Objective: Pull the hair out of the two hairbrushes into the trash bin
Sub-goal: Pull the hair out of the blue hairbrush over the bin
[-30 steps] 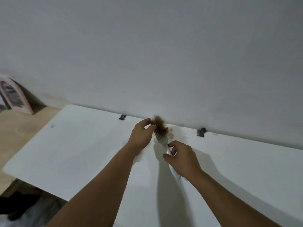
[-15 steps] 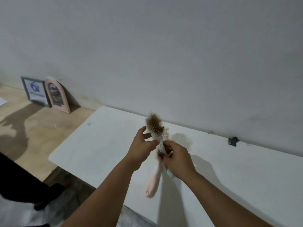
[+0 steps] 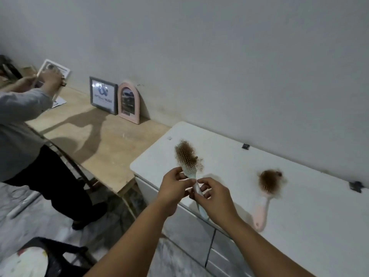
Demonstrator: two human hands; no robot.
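A light blue hairbrush clogged with brown hair is held upright in front of me over the left end of the white cabinet top. My right hand grips its handle. My left hand pinches the neck just below the bristles. A pink hairbrush, also matted with brown hair, lies flat on the cabinet top to the right of my hands. A black bin with a white liner stands on the floor at the bottom left.
A wooden table stands left of the cabinet, with a framed sign and a pink arched mirror leaning on the wall. Another person in a grey top stands at the far left, holding up a frame.
The view has swung left and down, so the pink brush, the bin and the other person now show. My left hand slid from the bristles to the blue brush's neck.
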